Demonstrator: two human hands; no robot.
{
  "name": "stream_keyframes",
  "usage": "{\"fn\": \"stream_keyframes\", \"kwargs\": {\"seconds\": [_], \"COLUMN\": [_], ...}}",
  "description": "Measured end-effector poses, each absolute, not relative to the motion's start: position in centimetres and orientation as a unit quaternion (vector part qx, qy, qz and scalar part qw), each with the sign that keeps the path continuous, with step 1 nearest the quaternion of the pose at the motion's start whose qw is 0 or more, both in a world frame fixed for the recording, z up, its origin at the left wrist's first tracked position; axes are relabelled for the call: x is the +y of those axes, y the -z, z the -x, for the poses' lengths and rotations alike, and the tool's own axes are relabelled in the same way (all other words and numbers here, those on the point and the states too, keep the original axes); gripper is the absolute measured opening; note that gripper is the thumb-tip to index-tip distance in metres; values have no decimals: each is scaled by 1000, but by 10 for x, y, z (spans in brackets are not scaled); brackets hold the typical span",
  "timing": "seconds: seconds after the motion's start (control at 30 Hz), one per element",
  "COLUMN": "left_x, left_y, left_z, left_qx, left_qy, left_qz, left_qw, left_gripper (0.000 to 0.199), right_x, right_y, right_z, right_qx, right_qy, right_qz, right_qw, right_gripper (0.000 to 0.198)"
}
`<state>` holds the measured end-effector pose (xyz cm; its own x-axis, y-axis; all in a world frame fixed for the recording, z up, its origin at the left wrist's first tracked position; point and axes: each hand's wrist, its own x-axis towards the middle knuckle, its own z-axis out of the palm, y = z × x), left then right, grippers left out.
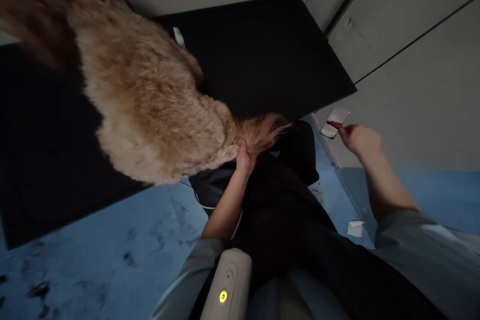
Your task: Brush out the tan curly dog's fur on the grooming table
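A dog [150, 90] with curly light-brown fur stands on a black table [270, 55], its hind end turned toward me. My left hand [245, 160] is closed around the dog's tail [262, 132] near its base, and the long hair of the tail fans out to the right. Off to the right, away from the dog, my right hand [360, 139] grips the brown handle of what looks like a slicker brush [335, 121] with a flat, pale rectangular head. The dog's front part at the upper left is blurred.
A pale device with a yellow light [227, 285] is close in front of me. Pale cabinet-like panels [412, 85] stand behind and to the right. On the blue floor [157, 240] are dark tufts and a white scrap [355, 228]. A white object [179, 36] is beyond the dog.
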<state>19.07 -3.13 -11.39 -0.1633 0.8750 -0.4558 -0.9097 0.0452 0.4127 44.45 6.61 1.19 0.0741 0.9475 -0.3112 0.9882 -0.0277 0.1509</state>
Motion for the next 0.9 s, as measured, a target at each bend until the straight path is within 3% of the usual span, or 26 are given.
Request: {"fn": "stream_keyframes", "kwargs": {"seconds": [0.07, 0.13, 0.2, 0.27, 0.4, 0.53, 0.67, 0.8, 0.9], "left_x": [-27, -27, -32, -39, -42, -48, -83, -100, -83], "left_y": [113, 111, 110, 110, 110, 114, 128, 140, 143], "left_z": [-197, -201, -200, -196, -196, -197, -165, -135, -136], "left_qx": [323, 354, 356, 322, 357, 393, 516, 519, 444], "left_qy": [-669, -625, -611, -627, -624, -561, -502, -647, -690], "left_qz": [12, 29, 30, 0, -3, 24, 55, 102, 116], "left_qw": [669, 695, 706, 709, 695, 728, 691, 549, 561], "left_gripper": [42, 38, 38, 40, 44, 42, 18, 24, 33], "right_x": [55, 41, 35, 42, 52, 29, 17, 21, 31], "right_y": [-18, -14, -9, -10, -27, -15, 19, 30, 26], "right_z": [-439, -417, -399, -401, -423, -392, -370, -395, -422], "right_qx": [723, 804, 825, 800, 717, 805, 789, 761, 744], "right_qy": [84, 189, 263, 239, 47, 187, 186, 148, 142], "right_qz": [-676, -560, -493, -535, -677, -553, -556, -585, -605], "right_qw": [112, 68, 86, 130, 161, 100, 182, 237, 244], "right_gripper": [44, 39, 38, 42, 45, 37, 48, 53, 51]}}
